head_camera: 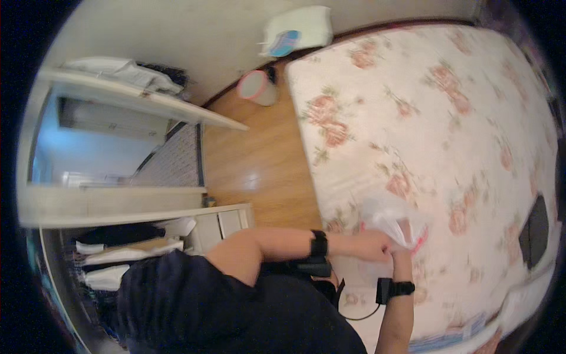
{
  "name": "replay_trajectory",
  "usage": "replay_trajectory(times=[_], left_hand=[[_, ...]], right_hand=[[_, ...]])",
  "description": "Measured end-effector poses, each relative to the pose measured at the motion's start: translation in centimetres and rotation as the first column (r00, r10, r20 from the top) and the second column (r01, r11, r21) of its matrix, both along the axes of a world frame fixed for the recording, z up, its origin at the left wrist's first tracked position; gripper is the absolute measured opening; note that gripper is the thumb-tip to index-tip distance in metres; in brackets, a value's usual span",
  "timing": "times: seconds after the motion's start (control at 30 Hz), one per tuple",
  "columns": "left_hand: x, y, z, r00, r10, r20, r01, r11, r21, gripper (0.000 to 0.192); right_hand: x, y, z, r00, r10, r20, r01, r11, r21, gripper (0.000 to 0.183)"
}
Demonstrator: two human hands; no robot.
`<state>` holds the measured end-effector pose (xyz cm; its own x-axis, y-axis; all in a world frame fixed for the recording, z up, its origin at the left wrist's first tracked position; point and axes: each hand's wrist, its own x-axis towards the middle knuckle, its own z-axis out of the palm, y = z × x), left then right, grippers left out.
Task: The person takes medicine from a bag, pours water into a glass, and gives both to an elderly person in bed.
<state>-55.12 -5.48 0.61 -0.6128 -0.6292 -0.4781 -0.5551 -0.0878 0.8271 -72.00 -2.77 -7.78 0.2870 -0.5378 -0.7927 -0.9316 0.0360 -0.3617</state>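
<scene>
Both my hands are close together over a bed with a floral sheet [442, 168]. A thin translucent plastic bag [389, 212] with pinkish-red edging lies between and around them. My left hand [373, 245] reaches in from the left and has its fingers closed on the bag beside my right wrist. Plastic covers much of my right hand [401, 232], which appears to be inside the bag's mouth; its fingers are blurred, and I cannot tell their grip. Each wrist wears a black strap; the right strap [395, 288] carries a small box with a cable.
A wardrobe with a mirrored door [110, 141] stands to the left, with clothes [128, 252] on its shelves. Wooden floor [256, 159] runs between it and the bed. A pink-rimmed bin [258, 88] and a white-and-blue package [300, 33] are by the wall. A dark object [535, 232] lies at right.
</scene>
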Motion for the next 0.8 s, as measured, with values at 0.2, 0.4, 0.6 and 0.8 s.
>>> replay_trajectory(times=[0.2, 0.4, 0.6, 0.8], left_hand=[[2.3, -0.4, 0.2, 0.992, 0.118, 0.051, -0.119, 0.993, 0.008, 0.03], [2.9, 0.7, -2.4, 0.983, 0.183, -0.021, -0.183, 0.982, -0.036, 0.031], [4.6, 0.1, -2.7, 0.969, 0.244, 0.026, -0.245, 0.968, 0.058, 0.03], [5.2, 1.3, -4.7, 0.966, 0.259, 0.009, -0.259, 0.966, -0.007, 0.029]], right_hand=[[3.1, -0.1, 2.1, 0.991, -0.097, -0.097, 0.072, 0.97, -0.233, 0.062], [5.7, -1.6, 3.3, 0.957, -0.177, -0.231, 0.088, 0.933, -0.349, 0.072], [6.1, -3.3, 4.6, 0.913, -0.224, -0.341, 0.07, 0.909, -0.41, 0.083], [7.4, -5.0, 8.2, 0.884, -0.187, -0.428, -0.007, 0.911, -0.412, 0.08]])
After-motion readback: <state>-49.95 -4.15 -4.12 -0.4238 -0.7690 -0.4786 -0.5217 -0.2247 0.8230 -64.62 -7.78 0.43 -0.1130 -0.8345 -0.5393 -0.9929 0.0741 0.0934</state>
